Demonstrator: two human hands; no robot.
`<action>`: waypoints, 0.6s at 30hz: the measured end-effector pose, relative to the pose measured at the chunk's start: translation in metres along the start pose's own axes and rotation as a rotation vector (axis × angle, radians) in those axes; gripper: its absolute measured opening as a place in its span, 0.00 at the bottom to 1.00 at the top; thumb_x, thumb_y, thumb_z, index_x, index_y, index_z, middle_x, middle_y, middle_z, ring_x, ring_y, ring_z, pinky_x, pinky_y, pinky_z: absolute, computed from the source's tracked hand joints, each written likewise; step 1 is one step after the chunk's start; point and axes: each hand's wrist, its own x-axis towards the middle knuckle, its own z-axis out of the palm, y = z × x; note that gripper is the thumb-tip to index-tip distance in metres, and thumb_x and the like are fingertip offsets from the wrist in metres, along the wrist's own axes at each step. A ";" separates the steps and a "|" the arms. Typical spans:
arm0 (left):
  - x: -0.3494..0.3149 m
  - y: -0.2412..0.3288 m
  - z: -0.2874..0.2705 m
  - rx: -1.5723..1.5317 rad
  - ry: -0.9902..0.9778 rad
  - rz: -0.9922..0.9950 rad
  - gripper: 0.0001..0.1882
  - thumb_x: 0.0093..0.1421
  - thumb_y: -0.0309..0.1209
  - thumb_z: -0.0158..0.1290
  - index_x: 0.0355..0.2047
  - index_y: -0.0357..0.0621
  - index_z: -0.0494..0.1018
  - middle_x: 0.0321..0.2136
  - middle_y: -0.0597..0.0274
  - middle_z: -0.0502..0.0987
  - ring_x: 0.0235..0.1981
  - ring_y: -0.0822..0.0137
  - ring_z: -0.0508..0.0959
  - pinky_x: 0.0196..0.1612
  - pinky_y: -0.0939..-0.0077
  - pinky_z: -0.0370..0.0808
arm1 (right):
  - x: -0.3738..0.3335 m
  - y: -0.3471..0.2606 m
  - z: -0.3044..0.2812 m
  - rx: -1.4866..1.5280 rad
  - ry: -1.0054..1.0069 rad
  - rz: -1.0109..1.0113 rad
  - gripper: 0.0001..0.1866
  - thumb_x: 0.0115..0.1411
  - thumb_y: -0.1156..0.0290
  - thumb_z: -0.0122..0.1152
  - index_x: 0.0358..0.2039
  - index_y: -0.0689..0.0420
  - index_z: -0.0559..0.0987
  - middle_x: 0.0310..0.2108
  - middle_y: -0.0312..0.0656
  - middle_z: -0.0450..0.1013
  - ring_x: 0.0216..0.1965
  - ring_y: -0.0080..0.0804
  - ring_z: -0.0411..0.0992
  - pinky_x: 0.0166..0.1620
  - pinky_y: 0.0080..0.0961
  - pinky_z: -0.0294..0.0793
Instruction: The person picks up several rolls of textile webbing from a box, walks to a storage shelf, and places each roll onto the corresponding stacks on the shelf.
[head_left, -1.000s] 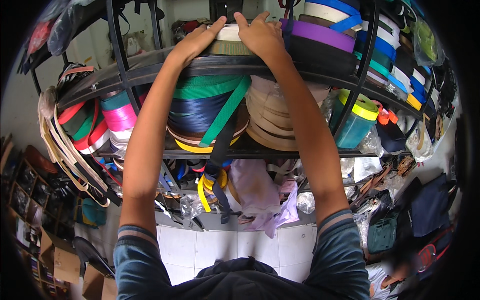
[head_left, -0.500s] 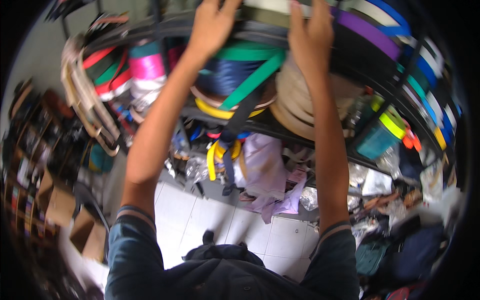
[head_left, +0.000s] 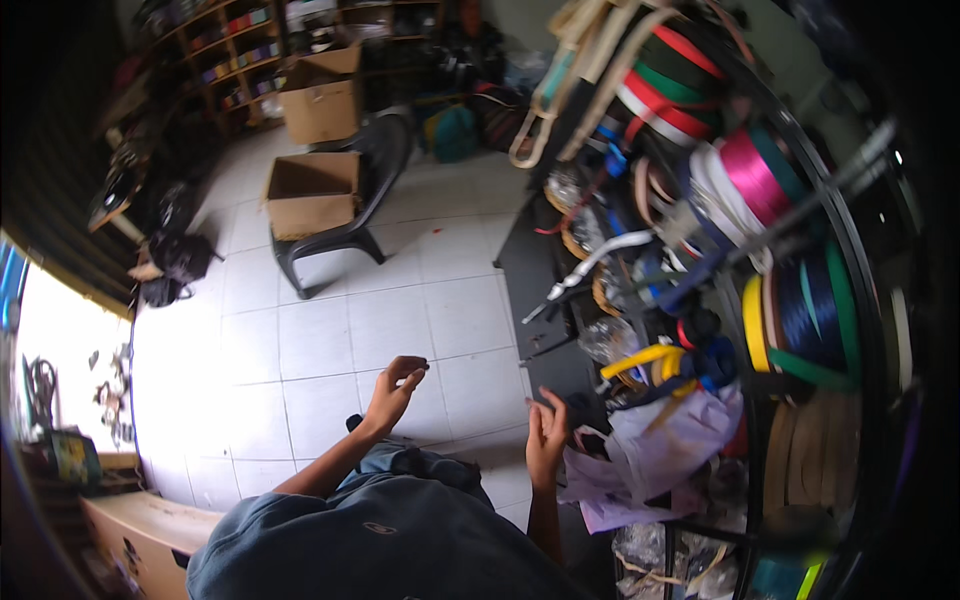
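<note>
My left hand (head_left: 392,395) hangs in the air over the white tiled floor, its fingers loosely bent and apart, with nothing seen in it. To its right is my right hand (head_left: 547,435), open with fingers spread, also holding nothing that I can see. Nearest to the right hand is a pale lilac plastic bag (head_left: 640,455) on the lower part of a dark metal rack. Above the bag lie a roll of yellow strap (head_left: 645,362) and crumpled clear plastic (head_left: 608,340).
The rack on the right carries spools of navy ribbon (head_left: 808,315), pink ribbon (head_left: 755,178) and beige webbing (head_left: 815,450). A dark plastic chair (head_left: 375,190) holds an open cardboard box (head_left: 312,195); another cardboard box (head_left: 322,100) stands behind. A large carton (head_left: 150,540) is at lower left.
Both my hands have come down from the upper shelf of the rack. My view has swung left, so the rack is now at the right and the floor and chair are in the middle.
</note>
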 end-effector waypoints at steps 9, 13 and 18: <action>0.007 0.000 -0.222 -0.198 0.307 -0.222 0.26 0.65 0.45 0.42 0.15 0.40 0.67 0.07 0.74 0.56 0.09 0.80 0.58 0.13 0.83 0.55 | 0.024 -0.053 0.242 -0.016 -0.603 0.070 0.10 0.64 0.74 0.43 0.38 0.66 0.71 0.25 0.45 0.74 0.22 0.26 0.74 0.31 0.20 0.73; 0.008 -0.002 -0.331 -0.187 0.355 0.019 0.15 0.66 0.36 0.42 0.33 0.36 0.70 0.14 0.69 0.63 0.13 0.80 0.63 0.17 0.84 0.61 | 0.026 -0.103 0.363 0.146 -0.705 -0.032 0.14 0.62 0.79 0.45 0.48 0.63 0.65 0.38 0.48 0.72 0.25 0.27 0.75 0.33 0.19 0.74; 0.005 0.003 -0.431 -0.177 0.565 0.197 0.27 0.62 0.25 0.46 0.60 0.42 0.52 0.45 0.52 0.69 0.34 0.68 0.77 0.34 0.78 0.73 | 0.043 -0.121 0.473 0.245 -0.898 -0.053 0.22 0.60 0.82 0.47 0.55 0.62 0.59 0.52 0.50 0.63 0.34 0.29 0.75 0.40 0.21 0.75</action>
